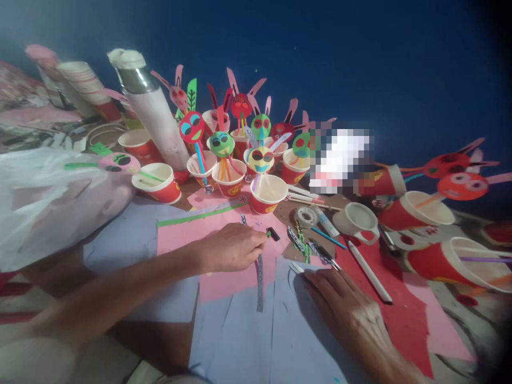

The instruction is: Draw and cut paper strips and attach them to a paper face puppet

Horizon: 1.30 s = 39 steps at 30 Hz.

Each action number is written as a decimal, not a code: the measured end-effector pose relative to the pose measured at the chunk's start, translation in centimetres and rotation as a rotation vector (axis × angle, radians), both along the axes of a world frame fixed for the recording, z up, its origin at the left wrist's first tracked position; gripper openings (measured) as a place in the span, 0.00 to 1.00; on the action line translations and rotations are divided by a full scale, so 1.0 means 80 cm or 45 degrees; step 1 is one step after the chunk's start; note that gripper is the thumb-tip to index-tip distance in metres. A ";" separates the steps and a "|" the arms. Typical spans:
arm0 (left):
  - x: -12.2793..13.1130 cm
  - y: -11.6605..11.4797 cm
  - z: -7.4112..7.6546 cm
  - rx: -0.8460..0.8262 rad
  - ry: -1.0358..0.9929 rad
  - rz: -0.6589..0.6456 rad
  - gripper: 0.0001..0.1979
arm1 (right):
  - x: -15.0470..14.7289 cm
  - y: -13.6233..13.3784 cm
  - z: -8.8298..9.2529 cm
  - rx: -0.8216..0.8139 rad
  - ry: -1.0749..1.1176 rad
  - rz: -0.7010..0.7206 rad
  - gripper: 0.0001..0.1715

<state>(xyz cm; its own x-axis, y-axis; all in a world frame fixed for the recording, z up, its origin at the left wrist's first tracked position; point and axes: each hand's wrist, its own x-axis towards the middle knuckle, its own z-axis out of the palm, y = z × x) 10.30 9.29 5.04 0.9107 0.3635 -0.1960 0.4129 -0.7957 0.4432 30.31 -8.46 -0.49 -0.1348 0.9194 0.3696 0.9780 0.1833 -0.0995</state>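
My left hand (234,247) rests on a pink paper sheet (224,282), fingers pinched round a small green-and-black marker (272,233) whose tip sticks out past my fingertips. A narrow patterned paper strip (260,282) runs down from under that hand. My right hand (340,304) lies flat with fingers stretched out on a pale blue paper sheet (256,341), pressing it down, its fingertips near some patterned paper cut-outs (308,248).
Several red paper cups (268,194) holding stick puppets with paper faces crowd the far side. A tape roll (306,217), a glue tube (326,222), a white mug (358,223), a white pen (370,272), red paper (394,314) lie right. A clear plastic bag (52,197) lies left.
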 end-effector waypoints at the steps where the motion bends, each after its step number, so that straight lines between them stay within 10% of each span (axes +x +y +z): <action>1: 0.001 0.001 -0.001 0.030 0.007 -0.003 0.10 | -0.006 0.001 0.005 0.021 0.023 0.036 0.12; 10: 0.015 0.006 -0.012 0.066 0.043 -0.018 0.08 | -0.056 0.008 -0.006 -0.024 0.136 0.508 0.13; 39: 0.018 0.004 -0.036 0.184 -0.054 0.110 0.11 | -0.069 0.035 -0.020 0.410 0.164 0.388 0.12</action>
